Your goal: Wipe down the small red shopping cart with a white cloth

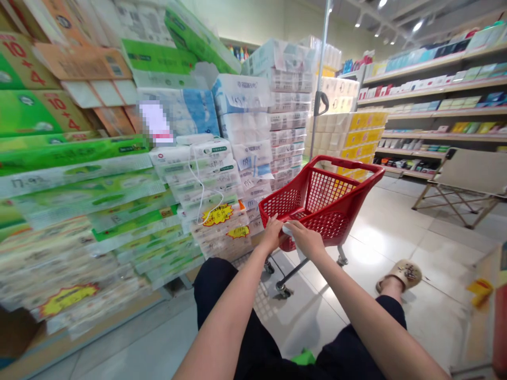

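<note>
A red plastic shopping cart [336, 211] with perforated sides stands on its wheels right in front of me. My left hand [271, 236] rests at its near left edge, fingers curled over the rim. Close beside it, my right hand [306, 240] is closed on a small white piece of tissue or cloth [287, 229], held against the cart's near side. Most of the white piece is hidden under the fingers.
Stacked tissue packs [134, 211] rise along the left, with a white cable [201, 190] and a lit phone screen [155, 120] on them. A folding chair [471, 171] stands right, before stocked shelves [431, 87]. My clog [406, 272] is on the tiled floor.
</note>
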The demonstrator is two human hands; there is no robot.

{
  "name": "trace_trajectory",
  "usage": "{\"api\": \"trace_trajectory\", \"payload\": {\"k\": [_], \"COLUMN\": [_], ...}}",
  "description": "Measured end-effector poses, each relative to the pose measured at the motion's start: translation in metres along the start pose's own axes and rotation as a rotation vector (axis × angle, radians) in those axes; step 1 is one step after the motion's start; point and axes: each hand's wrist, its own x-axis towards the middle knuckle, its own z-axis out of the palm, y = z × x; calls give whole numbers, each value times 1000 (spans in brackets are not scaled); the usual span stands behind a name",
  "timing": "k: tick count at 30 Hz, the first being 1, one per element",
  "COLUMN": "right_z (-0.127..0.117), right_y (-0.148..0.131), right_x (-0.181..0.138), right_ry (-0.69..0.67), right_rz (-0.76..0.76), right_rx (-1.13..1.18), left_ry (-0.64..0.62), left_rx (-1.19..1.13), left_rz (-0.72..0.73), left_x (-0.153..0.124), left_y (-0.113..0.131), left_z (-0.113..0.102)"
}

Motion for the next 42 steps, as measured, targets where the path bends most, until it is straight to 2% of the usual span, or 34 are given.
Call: {"api": "trace_trajectory", "payload": {"k": [5, 8, 11, 15, 17, 22, 25, 28, 34, 37, 42], "right_z": [-10, -11, -7, -6, -9, -16, -14, -10, -9, -7, 0], "right_y": [54, 66, 47, 21, 24, 56, 57, 43, 26, 14, -15], "right_x": [5, 3, 0, 0, 4, 8, 6, 5, 11, 12, 10], "right_ry": [50, 105, 112, 58, 34, 41, 55, 50, 34, 30, 23], "right_rz": [125, 185, 169, 52, 36, 175, 200, 201, 193, 186, 42], "right_rx": [2, 7, -16, -54, -62, -57, -56, -49, -80, -113, -128], "left_ry": [29, 30, 22, -27, -53, -90, -75, -37, 72, 62, 31], "left_rx": [-8, -23, -39, -26, -25, -56, -20, 70, 241, 294, 294], "left_rz": [-9, -5, -6, -4, 0, 5, 15, -26, -150, -201, -184], "left_x": [0, 0, 0, 1, 0, -4, -6, -5, -1, 2, 3], "left_y": [3, 5, 3, -8, -13, -19, -19, -14, 6, 10, 7], "left_z": [8, 11, 9, -3, -10, -25, -29, -26, -3, 2, -3]}}
